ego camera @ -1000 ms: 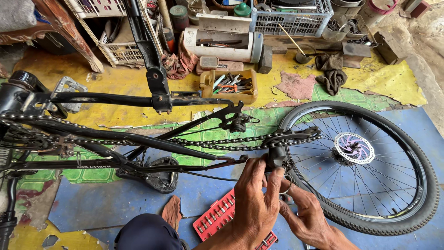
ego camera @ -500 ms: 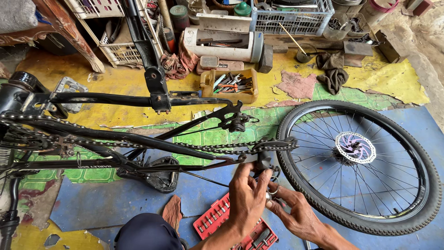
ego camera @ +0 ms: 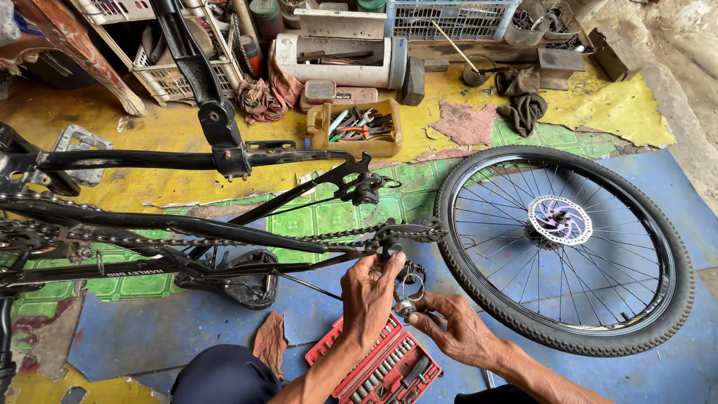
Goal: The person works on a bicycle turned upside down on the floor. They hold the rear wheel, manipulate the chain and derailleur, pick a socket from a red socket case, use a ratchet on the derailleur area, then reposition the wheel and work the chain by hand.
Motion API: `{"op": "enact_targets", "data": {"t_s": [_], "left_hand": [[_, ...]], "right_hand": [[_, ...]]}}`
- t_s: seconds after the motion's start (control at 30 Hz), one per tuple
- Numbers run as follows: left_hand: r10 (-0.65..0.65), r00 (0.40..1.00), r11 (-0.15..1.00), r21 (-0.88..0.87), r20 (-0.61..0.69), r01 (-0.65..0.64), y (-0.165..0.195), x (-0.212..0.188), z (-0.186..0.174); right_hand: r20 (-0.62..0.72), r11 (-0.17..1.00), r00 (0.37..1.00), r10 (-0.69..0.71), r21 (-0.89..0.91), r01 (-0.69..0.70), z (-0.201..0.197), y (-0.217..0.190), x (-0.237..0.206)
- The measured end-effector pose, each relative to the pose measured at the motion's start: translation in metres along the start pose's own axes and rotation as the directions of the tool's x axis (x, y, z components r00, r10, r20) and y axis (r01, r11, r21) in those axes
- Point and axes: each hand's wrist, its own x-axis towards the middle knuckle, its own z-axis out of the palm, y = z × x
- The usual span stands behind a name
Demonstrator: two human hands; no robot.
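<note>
Nearest, at the bottom edge, lies an open red plastic socket-set case (ego camera: 381,366) with rows of metal bits, on the blue floor mat (ego camera: 127,337) beside a brown scrap of rag (ego camera: 269,340). Just above it the left hand (ego camera: 368,295) is closed around the black rear derailleur (ego camera: 393,247) that hangs at the tail of the upturned black bicycle frame (ego camera: 187,224), thumb and fingers pinched at its upper body. The right hand (ego camera: 456,329) sits just beside, its fingertips narrowed onto a small silvery round metal part (ego camera: 405,307) at the derailleur's lower cage, touching it. A greasy chain (ego camera: 336,238) runs leftward from the derailleur along the frame. To the right a detached black spoked wheel with a knobby tyre and silver disc rotor (ego camera: 561,221) lies flat on the mat, its rim close to the derailleur. Farther off, a black saddle (ego camera: 239,280) rests under the frame. Beyond, on yellow flooring, stands a small wooden tray of hand tools (ego camera: 355,127), with white plastic crates (ego camera: 449,15) behind.
</note>
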Motion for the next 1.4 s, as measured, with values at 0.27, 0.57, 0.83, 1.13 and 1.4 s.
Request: {"op": "enact_targets", "data": {"t_s": [0.27,0.57,0.83,1.13,1.4], "left_hand": [[-0.019,1.0,1.0,-0.021,0.019,0.019,0.003,-0.001,-0.001],[0.033,0.999,0.996,-0.078,0.022,-0.031,0.004,-0.002,-0.004],[-0.094,0.995,0.991,-0.091,0.022,0.096,0.003,0.002,-0.006],[0.001,1.0,0.992,-0.13,0.022,0.001,-0.006,-0.003,-0.004],[-0.019,0.999,0.998,-0.063,0.038,0.021,0.002,-0.004,-0.008]], "right_hand": [[-0.036,0.989,0.991,-0.125,0.073,0.127,0.004,0.001,-0.004],[-0.051,0.996,0.995,-0.09,-0.017,0.089,0.004,-0.006,-0.004],[0.328,0.983,0.927,-0.182,0.044,0.178,-0.015,-0.008,-0.005],[0.066,0.936,0.966,0.251,-0.27,-0.225,0.019,0.147,-0.011],[0.043,0.922,0.942,0.332,-0.223,-0.315,0.075,0.186,-0.073]]}}
